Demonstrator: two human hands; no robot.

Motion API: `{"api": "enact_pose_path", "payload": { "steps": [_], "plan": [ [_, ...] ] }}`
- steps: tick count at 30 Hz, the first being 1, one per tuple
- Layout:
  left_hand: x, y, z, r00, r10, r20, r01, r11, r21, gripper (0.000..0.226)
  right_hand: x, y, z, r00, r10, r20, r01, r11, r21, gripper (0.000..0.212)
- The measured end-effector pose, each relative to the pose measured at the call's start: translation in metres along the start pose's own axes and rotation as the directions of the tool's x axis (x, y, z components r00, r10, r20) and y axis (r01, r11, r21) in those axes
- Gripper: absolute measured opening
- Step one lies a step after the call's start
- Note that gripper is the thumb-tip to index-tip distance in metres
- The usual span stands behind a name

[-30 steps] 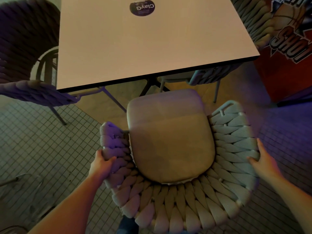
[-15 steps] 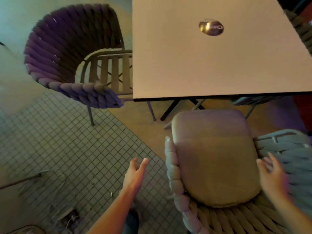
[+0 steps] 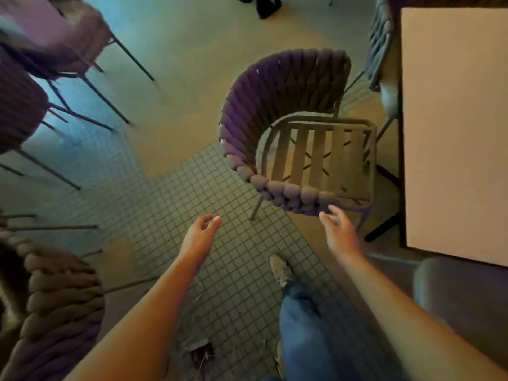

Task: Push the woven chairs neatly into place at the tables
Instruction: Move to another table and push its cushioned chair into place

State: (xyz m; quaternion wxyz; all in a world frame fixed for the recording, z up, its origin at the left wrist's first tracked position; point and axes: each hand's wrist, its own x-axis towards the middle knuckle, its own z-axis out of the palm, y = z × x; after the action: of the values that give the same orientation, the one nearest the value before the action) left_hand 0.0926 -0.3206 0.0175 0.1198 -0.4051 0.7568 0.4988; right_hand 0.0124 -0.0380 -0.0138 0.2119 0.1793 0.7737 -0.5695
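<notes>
A purple woven chair [image 3: 277, 105] with a bare slatted seat stands at the left side of the pale table [image 3: 456, 127], angled away from it. My right hand [image 3: 336, 229] is open, fingertips just short of the chair's near woven arm. My left hand [image 3: 200, 236] hangs open over the tiled floor, apart from the chair. The cushioned chair [image 3: 461, 292] I held before sits at the lower right, its seat tucked at the table's near edge.
Another woven chair [image 3: 55, 303] is at the lower left. More chairs [image 3: 41, 78] on thin metal legs stand at the upper left, and one [image 3: 382, 42] at the table's far side. My leg and shoe [image 3: 280, 268] are on the tiled floor.
Both hands let go of the cushioned chair. The view swung left to the purple chair, and my right hand now reaches toward its near arm.
</notes>
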Motion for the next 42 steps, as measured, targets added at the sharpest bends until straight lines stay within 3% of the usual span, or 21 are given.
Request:
{"api": "enact_pose_path", "payload": {
  "steps": [7,10,14,17,20,25,28,33,42],
  "plan": [
    [0.117,0.08,-0.098,0.993,-0.036,-0.109,0.025,0.995,-0.097,0.047,0.11,-0.097,0.077,0.998,0.062,0.032,-0.062,0.998,-0.01,0.055],
    [0.162,0.109,-0.127,0.993,0.037,-0.115,-0.043,0.998,-0.05,0.049,0.144,-0.15,0.117,0.999,-0.012,0.047,0.017,0.994,-0.109,0.051],
    [0.239,0.147,-0.165,0.979,0.15,-0.135,-0.137,0.985,0.103,0.054,0.207,-0.223,0.194,0.959,-0.215,0.182,0.257,0.934,-0.249,0.046],
    [0.313,0.179,-0.196,0.964,0.248,-0.095,-0.206,0.924,0.322,0.058,0.263,-0.274,0.25,0.928,-0.328,0.179,0.369,0.881,-0.296,0.047],
    [0.391,0.223,-0.227,0.95,0.312,-0.026,-0.257,0.824,0.505,0.06,0.317,-0.326,0.292,0.931,-0.336,0.141,0.365,0.867,-0.341,0.051],
    [0.49,0.319,-0.251,0.912,0.379,0.155,-0.393,0.708,0.587,0.057,0.379,-0.393,0.323,0.948,-0.318,0.032,0.309,0.886,-0.347,0.055],
    [0.55,0.394,-0.234,0.859,0.415,0.3,-0.51,0.641,0.573,0.056,0.422,-0.419,0.322,0.96,-0.268,-0.079,0.233,0.924,-0.302,0.056],
    [0.658,0.519,-0.174,0.715,0.516,0.471,-0.696,0.463,0.549,0.056,0.527,-0.448,0.314,0.977,-0.124,-0.175,0.081,0.968,-0.237,0.059],
    [0.798,0.734,-0.049,0.54,0.451,0.711,-0.841,0.251,0.48,0.056,0.699,-0.563,0.236,0.913,0.029,-0.408,-0.103,0.982,-0.161,0.06]
  ]
}}
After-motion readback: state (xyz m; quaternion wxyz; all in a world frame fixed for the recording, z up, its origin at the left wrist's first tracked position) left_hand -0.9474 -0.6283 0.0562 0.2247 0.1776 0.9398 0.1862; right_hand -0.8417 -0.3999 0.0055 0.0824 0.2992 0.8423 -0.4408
